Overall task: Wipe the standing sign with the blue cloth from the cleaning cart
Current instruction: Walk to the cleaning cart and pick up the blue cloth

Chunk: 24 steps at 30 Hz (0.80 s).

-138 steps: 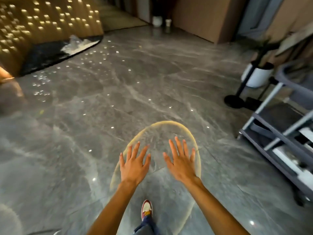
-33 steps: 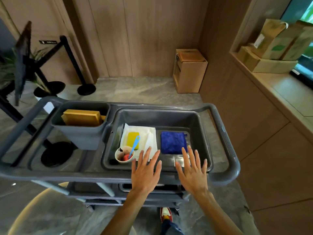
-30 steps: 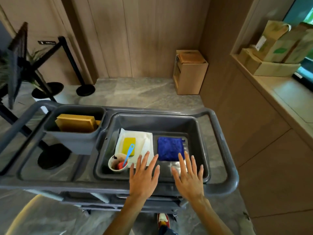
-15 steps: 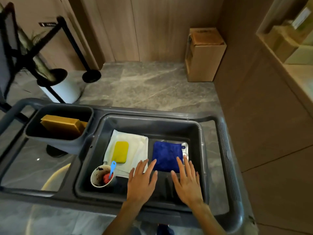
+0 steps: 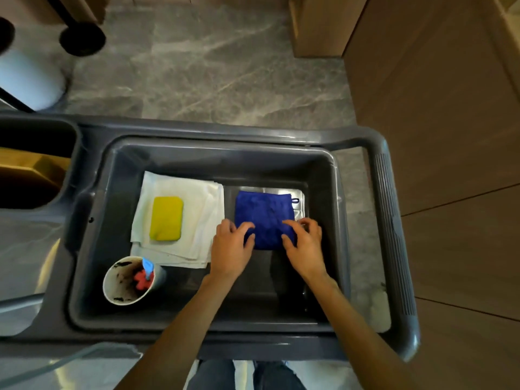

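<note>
The blue cloth lies folded in the right half of the grey tub on the cleaning cart. My left hand curls its fingers onto the cloth's near left corner. My right hand pinches the near right corner with thumb and fingers. Both hands touch the cloth, which still rests flat on the tub floor. The standing sign is out of view; only a black round base shows at top left.
A yellow sponge sits on folded white cloths left of the blue one. A paper cup with a blue spoon stands at the tub's near left. A side bin holds a brown box. A cardboard box and wood walls stand beyond.
My head has tipped down over the cart. Both hands moved forward from hovering flat with spread fingers to curling onto the near corners of the blue cloth.
</note>
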Each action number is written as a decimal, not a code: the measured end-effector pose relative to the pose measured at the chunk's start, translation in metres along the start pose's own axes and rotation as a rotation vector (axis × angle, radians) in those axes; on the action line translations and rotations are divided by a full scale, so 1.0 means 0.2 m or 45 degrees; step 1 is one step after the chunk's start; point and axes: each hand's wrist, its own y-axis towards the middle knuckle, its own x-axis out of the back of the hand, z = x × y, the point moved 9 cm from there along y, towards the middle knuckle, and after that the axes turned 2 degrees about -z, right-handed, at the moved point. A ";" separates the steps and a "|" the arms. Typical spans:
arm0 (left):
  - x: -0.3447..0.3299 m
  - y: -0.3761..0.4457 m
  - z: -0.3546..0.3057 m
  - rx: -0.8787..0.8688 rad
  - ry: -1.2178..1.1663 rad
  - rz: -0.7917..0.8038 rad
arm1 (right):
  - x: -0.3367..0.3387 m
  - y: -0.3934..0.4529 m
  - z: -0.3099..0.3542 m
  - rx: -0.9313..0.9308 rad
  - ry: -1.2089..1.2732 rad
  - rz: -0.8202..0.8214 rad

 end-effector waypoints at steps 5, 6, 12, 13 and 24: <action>-0.07 0.19 -0.04 -0.050 0.077 0.004 | -0.09 0.20 0.08 0.116 -0.165 -0.024; -0.08 0.22 -0.04 -0.048 0.130 0.005 | -0.12 0.24 0.09 0.134 -0.212 -0.001; -0.13 0.29 0.04 -0.004 0.245 0.014 | -0.15 0.30 0.10 0.209 -0.453 0.028; -0.12 0.29 0.06 0.000 0.246 0.013 | -0.15 0.29 0.10 0.225 -0.467 0.030; -0.09 0.27 0.22 0.099 0.180 0.049 | -0.08 0.24 -0.03 -0.046 -0.263 0.098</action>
